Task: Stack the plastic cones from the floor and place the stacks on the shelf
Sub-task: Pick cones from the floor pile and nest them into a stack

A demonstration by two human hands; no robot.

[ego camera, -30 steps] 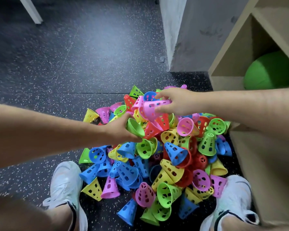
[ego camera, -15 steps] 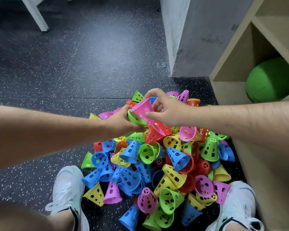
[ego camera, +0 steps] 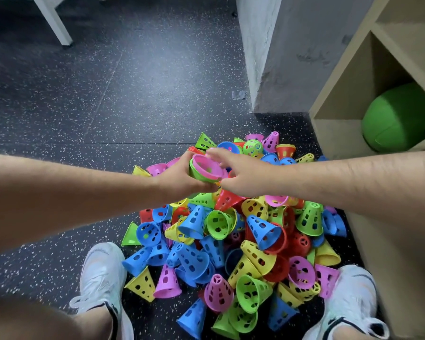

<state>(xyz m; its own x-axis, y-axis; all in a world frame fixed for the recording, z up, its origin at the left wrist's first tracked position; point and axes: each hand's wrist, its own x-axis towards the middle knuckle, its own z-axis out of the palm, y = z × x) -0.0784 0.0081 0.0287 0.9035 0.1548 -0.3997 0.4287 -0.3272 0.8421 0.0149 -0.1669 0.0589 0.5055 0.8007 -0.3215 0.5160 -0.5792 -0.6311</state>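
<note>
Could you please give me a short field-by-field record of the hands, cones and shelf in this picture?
left grip: holds green cone, pink cone nested in it
right grip: touches pink cone's rim; hold unclear, blurred
pile: many loose cones on floor, between two shoes
shelf: right of pile; holds a green ball, no stacks seen

A pink perforated plastic cone [ego camera: 205, 166] is nesting inside a green plastic cone [ego camera: 194, 174]. Multicoloured plastic cones [ego camera: 260, 231] are lying heaped below.
</note>
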